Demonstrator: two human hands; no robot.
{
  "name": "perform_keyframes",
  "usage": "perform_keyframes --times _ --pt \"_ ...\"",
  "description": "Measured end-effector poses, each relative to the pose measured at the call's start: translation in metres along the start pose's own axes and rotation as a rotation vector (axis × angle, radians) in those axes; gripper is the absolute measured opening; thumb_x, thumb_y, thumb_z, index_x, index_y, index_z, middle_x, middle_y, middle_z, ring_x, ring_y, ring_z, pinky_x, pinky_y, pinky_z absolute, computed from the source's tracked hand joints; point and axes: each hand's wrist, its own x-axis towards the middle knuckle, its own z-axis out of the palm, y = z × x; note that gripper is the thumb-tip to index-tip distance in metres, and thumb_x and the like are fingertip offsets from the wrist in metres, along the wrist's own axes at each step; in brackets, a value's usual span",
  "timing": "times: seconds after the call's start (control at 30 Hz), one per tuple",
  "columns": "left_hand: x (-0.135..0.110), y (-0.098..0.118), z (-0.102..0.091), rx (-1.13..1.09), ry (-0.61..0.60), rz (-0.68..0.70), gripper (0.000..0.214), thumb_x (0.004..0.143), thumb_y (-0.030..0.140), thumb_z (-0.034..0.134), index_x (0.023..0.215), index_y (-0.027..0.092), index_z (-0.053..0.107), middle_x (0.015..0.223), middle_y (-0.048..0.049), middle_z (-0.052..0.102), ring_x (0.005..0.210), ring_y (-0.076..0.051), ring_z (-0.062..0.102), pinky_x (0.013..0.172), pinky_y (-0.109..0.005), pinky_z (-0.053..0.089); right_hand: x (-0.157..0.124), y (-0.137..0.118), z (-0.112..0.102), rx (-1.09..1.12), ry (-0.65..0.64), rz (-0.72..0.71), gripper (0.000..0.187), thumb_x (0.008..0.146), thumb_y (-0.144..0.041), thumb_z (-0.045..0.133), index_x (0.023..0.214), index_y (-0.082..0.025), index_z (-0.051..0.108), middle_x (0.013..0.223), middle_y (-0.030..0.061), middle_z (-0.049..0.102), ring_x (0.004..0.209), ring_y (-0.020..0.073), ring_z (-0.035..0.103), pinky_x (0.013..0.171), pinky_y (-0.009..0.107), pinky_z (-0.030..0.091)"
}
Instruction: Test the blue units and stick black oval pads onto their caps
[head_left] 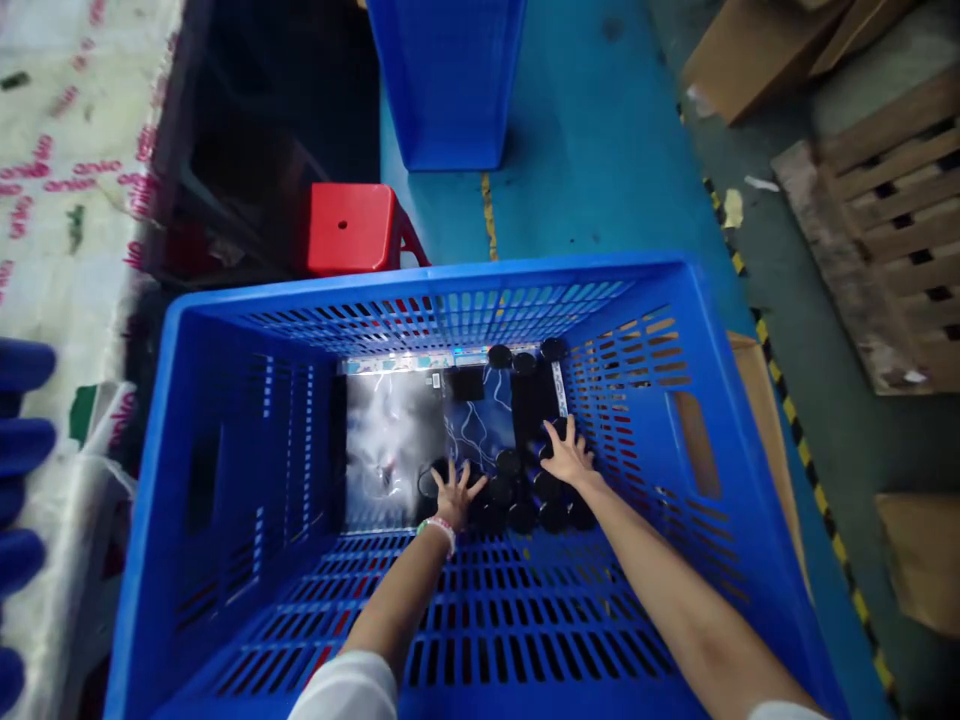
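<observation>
Both my arms reach down into a large blue plastic crate (pixel 420 280) with slotted walls. On its floor lie several black round lids or jar-like pieces (pixel 523 517), mostly grouped at the near right, with a few along the far side. My left hand (pixel 452 498), fingers spread, rests at the left end of the near group, touching or just over the black pieces. My right hand (pixel 568 458) is spread over black pieces by the right wall; what lies under its palm is hidden. A shiny dark printed sheet (pixel 394 440) covers the crate floor.
Another blue bin (pixel 454 90) stands ahead on the blue floor. A red stool (pixel 349 228) is beyond the crate's far left side. At left is a covered table (pixel 67 250) with blue rounded pieces (pixel 22 445). Cardboard (pixel 750 55) and a wooden pallet (pixel 900 220) lie right.
</observation>
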Motion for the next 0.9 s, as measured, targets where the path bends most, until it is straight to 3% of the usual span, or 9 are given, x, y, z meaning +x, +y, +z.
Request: perform_keyframes --times 0.1,0.23,0.4,0.57,0.7,0.8,0.9 --pt "0.008 -0.016 0.012 0.032 -0.004 0.045 0.062 0.085 0.037 0.058 0.139 0.025 0.031 0.15 -0.0091 0.02 0.134 -0.035 0.023 0.105 -0.063 0.018 0.004 -0.009 0.009 -0.034 -0.03 -0.08 0.058 0.086 -0.035 0.059 0.137 -0.025 0.035 0.146 0.0095 0.022 0.125 0.0337 0.033 0.097 0.057 0.034" --pt "0.006 -0.037 0.017 0.04 0.022 0.066 0.055 0.086 0.038 0.056 0.135 0.023 0.037 0.144 -0.0103 0.03 0.127 -0.032 0.035 0.102 -0.059 0.029 0.0 -0.029 0.017 -0.043 -0.065 -0.261 0.055 0.083 -0.032 0.062 0.134 -0.025 0.04 0.147 0.0079 0.022 0.123 0.0324 0.035 0.098 0.056 0.033" --pt "-0.006 -0.062 0.026 0.009 0.05 0.055 0.057 0.086 0.036 0.056 0.137 0.024 0.033 0.146 -0.0106 0.026 0.126 -0.033 0.036 0.098 -0.056 0.036 -0.008 -0.056 0.033 -0.02 -0.021 -0.352 0.064 0.084 -0.026 0.06 0.14 -0.029 0.03 0.148 0.0072 0.02 0.119 0.0305 0.039 0.096 0.053 0.037" --pt "-0.019 -0.084 0.041 -0.066 -0.003 0.067 0.063 0.085 0.037 0.058 0.14 0.026 0.028 0.148 -0.0108 0.021 0.127 -0.034 0.035 0.097 -0.056 0.038 -0.014 -0.071 0.052 0.051 0.116 -0.167 0.067 0.088 -0.032 0.046 0.146 -0.028 0.013 0.149 0.0143 0.013 0.114 0.0361 0.044 0.082 0.05 0.045" --pt "-0.027 -0.09 0.045 -0.146 0.008 0.033 0.057 0.086 0.034 0.057 0.137 0.024 0.033 0.144 -0.0109 0.03 0.124 -0.031 0.04 0.097 -0.055 0.039 0.002 -0.083 0.058 0.15 0.184 -0.011 0.067 0.088 -0.043 0.039 0.146 -0.027 0.009 0.14 0.0207 0.026 0.101 0.0371 0.056 0.071 0.05 0.047" --pt "-0.038 -0.086 0.033 -0.216 0.048 -0.007 0.048 0.087 0.031 0.055 0.132 0.022 0.04 0.137 -0.0108 0.04 0.115 -0.027 0.049 0.091 -0.049 0.046 0.02 -0.097 0.049 0.263 0.212 0.062 0.065 0.087 -0.052 0.036 0.142 -0.022 0.018 0.125 0.0209 0.042 0.093 0.0355 0.061 0.07 0.049 0.047" --pt "-0.056 -0.081 0.008 -0.292 0.074 -0.023 0.041 0.088 0.029 0.054 0.127 0.019 0.045 0.128 -0.0102 0.048 0.105 -0.023 0.055 0.084 -0.044 0.051 0.027 -0.115 0.029 0.367 0.22 0.104 0.067 0.081 -0.051 0.045 0.135 -0.014 0.028 0.117 0.0228 0.05 0.102 0.0401 0.057 0.072 0.049 0.048"
